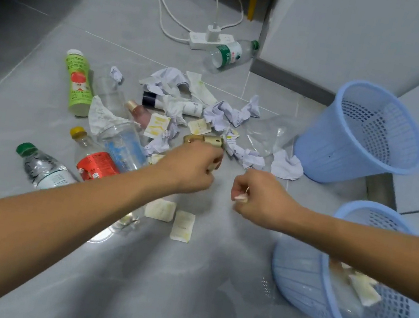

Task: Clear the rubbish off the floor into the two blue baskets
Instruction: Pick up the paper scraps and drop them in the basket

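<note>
Most of the rubbish is on the floor yet, so we judge the job barely begun. Going from the left: a green juice bottle (77, 82) lies flat, with a water bottle (43, 168) nearer us and a red-labelled bottle (94, 159) beside a clear cup (125, 144). Past those sits the main heap of crumpled paper (224, 114), with small sachets (182, 226) scattered just in front of our arms. Our left hand (190, 168) is curled shut at the edge of the heap, right by a gold cap (204, 140) — it seems to pinch a small pale scrap, though we cannot tell for sure what it has. Our right hand (260, 198) is clenched on something small and thin, perhaps a swab or a sachet corner; it is too small to name. Further right stand the two baskets: the far basket (361, 135) looks empty, while the near basket (364, 292) tips toward us with a few sachets already inside, our right forearm passing over its rim. The step in hand is picking up the small bits. Next we would need to carry both fists over the near basket and let go — then return for the paper, and leave the bottles, which roll, for a fuller grasp.
</note>
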Demonstrator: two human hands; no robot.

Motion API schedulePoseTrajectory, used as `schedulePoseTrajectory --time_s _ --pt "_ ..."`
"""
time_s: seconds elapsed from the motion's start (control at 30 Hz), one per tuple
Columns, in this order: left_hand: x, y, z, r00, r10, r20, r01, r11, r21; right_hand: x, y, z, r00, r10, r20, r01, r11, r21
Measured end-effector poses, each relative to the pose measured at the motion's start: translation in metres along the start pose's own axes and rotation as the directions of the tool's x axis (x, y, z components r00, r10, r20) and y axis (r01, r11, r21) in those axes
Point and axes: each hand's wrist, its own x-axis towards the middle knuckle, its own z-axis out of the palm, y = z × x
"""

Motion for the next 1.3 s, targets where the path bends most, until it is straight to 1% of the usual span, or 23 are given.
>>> schedulePoseTrajectory --time_s 0.07,0.1,0.17,0.23,0.3,0.33,0.4,0.5,0.53,0.6,0.67,0.7,0.73,0.8,0.83,0.9,0.93,1.0,1.03,1.07,1.1,1.2,1.3 --pt "0.018 0.039 -0.017 0.991 0.084 -0.102 -0.087 0.996 -0.023 -0.034 0.012 -0.053 0.987 0.076 -0.144 -0.070 0.996 0.048" --pt "0.025 0.062 -0.024 0.978 0.147 -0.150 -0.153 0.988 -0.027 -0.056 0.024 -0.076 0.967 0.130 -0.218 -0.117 0.991 0.068" --pt "0.032 0.113 -0.029 0.931 0.293 -0.219 -0.311 0.949 -0.049 -0.103 0.056 -0.106 0.909 0.246 -0.336 -0.224 0.969 0.103" --pt "0.029 0.161 -0.022 0.873 0.434 -0.224 -0.456 0.888 -0.059 -0.148 0.090 -0.114 0.841 0.370 -0.394 -0.351 0.928 0.123" --pt "0.021 0.202 -0.007 0.820 0.541 -0.186 -0.560 0.825 -0.070 -0.180 0.117 -0.106 0.799 0.469 -0.377 -0.453 0.881 0.136" --pt "0.017 0.219 0.003 0.798 0.581 -0.162 -0.597 0.798 -0.078 -0.191 0.127 -0.099 0.797 0.487 -0.358 -0.471 0.871 0.137" --pt "0.008 0.244 0.021 0.770 0.629 -0.108 -0.638 0.764 -0.093 -0.205 0.137 -0.087 0.810 0.494 -0.316 -0.473 0.869 0.144" --pt "-0.008 0.262 0.041 0.759 0.651 -0.004 -0.648 0.755 -0.103 -0.218 0.143 -0.083 0.835 0.509 -0.208 -0.497 0.860 0.112" --pt "-0.014 0.263 0.041 0.755 0.656 0.014 -0.652 0.753 -0.089 -0.220 0.144 -0.086 0.836 0.509 -0.205 -0.507 0.859 0.067" --pt "-0.020 0.255 0.030 0.753 0.655 -0.057 -0.658 0.749 -0.082 -0.215 0.141 -0.099 0.829 0.469 -0.305 -0.492 0.871 0.001" --pt "-0.015 0.229 0.007 0.767 0.626 -0.138 -0.637 0.769 -0.053 -0.192 0.127 -0.116 0.815 0.385 -0.433 -0.439 0.898 -0.027" --pt "-0.009 0.211 -0.006 0.792 0.595 -0.136 -0.602 0.798 -0.021 -0.174 0.113 -0.123 0.813 0.335 -0.477 -0.396 0.918 -0.030" --pt "-0.001 0.187 -0.018 0.833 0.543 -0.106 -0.545 0.838 0.013 -0.153 0.096 -0.129 0.824 0.275 -0.495 -0.329 0.944 -0.025" --pt "0.013 0.131 -0.039 0.920 0.391 -0.040 -0.388 0.919 0.066 -0.106 0.054 -0.130 0.872 0.159 -0.464 -0.171 0.985 0.014" --pt "0.015 0.103 -0.049 0.952 0.305 -0.019 -0.302 0.949 0.087 -0.082 0.031 -0.123 0.906 0.099 -0.411 -0.101 0.995 0.019" --pt "0.013 0.054 -0.062 0.990 0.144 0.010 -0.143 0.978 0.151 -0.042 -0.008 -0.095 0.975 -0.008 -0.224 0.005 1.000 -0.012" --pt "0.009 0.034 -0.065 0.997 0.070 0.034 -0.076 0.975 0.210 -0.027 -0.021 -0.072 0.994 -0.041 -0.104 0.037 0.999 -0.036" --pt "0.000 -0.001 -0.059 0.994 -0.053 0.094 0.019 0.942 0.336 -0.003 -0.040 -0.019 0.992 -0.053 0.113 0.066 0.992 -0.109" --pt "-0.003 -0.015 -0.052 0.990 -0.082 0.119 0.035 0.934 0.357 0.005 -0.045 0.007 0.982 -0.046 0.183 0.073 0.987 -0.142" --pt "-0.006 -0.027 -0.044 0.984 -0.098 0.146 0.039 0.933 0.359 0.011 -0.051 0.032 0.975 -0.047 0.219 0.085 0.982 -0.167" --pt "-0.007 -0.035 -0.034 0.980 -0.105 0.171 0.036 0.929 0.368 0.014 -0.054 0.054 0.973 -0.057 0.224 0.099 0.979 -0.181" --pt "-0.007 -0.050 -0.004 0.963 -0.115 0.245 -0.020 0.873 0.488 0.019 -0.058 0.099 0.984 -0.093 0.149 0.121 0.974 -0.191" --pt "-0.005 -0.052 0.014 0.951 -0.151 0.270 -0.040 0.805 0.592 0.015 -0.053 0.125 0.995 -0.028 0.098 0.047 0.978 -0.202"
